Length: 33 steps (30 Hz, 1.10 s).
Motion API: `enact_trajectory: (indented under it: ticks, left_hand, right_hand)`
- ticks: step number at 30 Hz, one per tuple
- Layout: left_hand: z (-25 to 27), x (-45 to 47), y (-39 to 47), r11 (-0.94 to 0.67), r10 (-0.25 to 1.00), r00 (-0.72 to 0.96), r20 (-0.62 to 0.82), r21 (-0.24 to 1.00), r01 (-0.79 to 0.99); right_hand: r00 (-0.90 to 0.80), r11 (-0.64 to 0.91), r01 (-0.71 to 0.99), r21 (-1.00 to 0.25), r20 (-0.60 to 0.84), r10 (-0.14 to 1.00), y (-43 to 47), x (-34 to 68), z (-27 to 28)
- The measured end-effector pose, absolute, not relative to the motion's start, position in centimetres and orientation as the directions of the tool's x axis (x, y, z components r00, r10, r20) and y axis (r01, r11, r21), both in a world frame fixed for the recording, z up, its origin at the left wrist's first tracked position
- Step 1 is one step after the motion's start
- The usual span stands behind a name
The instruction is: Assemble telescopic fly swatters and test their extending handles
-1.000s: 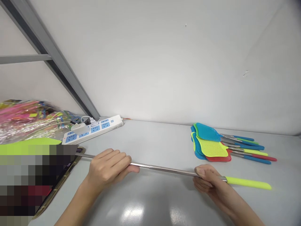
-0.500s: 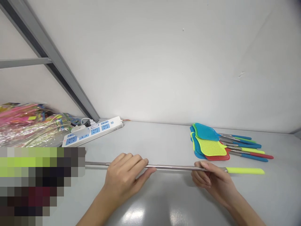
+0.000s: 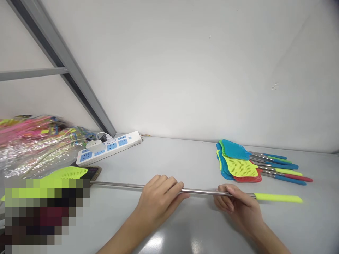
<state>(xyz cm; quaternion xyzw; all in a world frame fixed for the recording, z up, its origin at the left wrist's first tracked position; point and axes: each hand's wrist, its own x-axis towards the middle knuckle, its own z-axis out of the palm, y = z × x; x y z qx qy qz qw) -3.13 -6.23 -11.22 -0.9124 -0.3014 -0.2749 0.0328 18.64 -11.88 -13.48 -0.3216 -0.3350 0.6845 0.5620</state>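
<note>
A fly swatter with a long metal rod (image 3: 203,192) lies across in front of me, its rod drawn out. Its yellow-green handle (image 3: 278,198) points right, and the perforated yellow-green head (image 3: 70,172) is at the far left, partly covered by a pixelated patch. My left hand (image 3: 160,195) is closed around the middle of the rod, thumb below and fingers over the top. My right hand (image 3: 241,204) grips the rod just left of the handle, with the thumb on top. Behind my right hand lies a pile of blue, yellow, green and red fly swatters (image 3: 239,165), handles to the right.
A white power strip (image 3: 124,146) with plugs in it stands at the back left of the grey table (image 3: 169,158). Clear plastic packaging (image 3: 47,148) with colourful contents is heaped beside it. A dark, phone-like object (image 3: 94,171) lies near the swatter's head. A grey metal frame (image 3: 76,83) rises at left.
My left hand has slid right along the rod, closer to my right hand. The right hand keeps its grip. The view has shifted slightly, showing more of the swatter's head.
</note>
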Motion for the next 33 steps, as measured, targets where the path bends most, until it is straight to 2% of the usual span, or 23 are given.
enact_trajectory:
  ticks: [6, 13, 21, 33]
  left_hand:
    - [-11.7, -2.0, -6.9, -0.830, 0.483, 0.661, 0.574, 0.060, 0.555]
    - [-12.0, -1.7, -7.2, -0.837, 0.433, 0.662, 0.612, 0.000, 0.548]
    - [-12.2, -2.0, -7.5, -0.848, 0.341, 0.637, 0.691, -0.066, 0.526]
    - [-11.7, -1.9, -7.9, -0.830, 0.362, 0.634, 0.683, -0.073, 0.553]
  right_hand:
    - [-0.108, -0.122, -0.576, -0.808, -0.073, 0.992, -12.1, 17.6, -13.7]
    - [0.033, -0.009, -0.534, -0.845, -0.032, 0.999, -12.2, 17.7, -13.9]
    - [-0.001, 0.013, -0.483, -0.875, 0.015, 1.000, -12.7, 17.3, -14.9]
    - [-0.048, -0.078, -0.520, -0.851, -0.062, 0.997, -12.8, 16.5, -14.8]
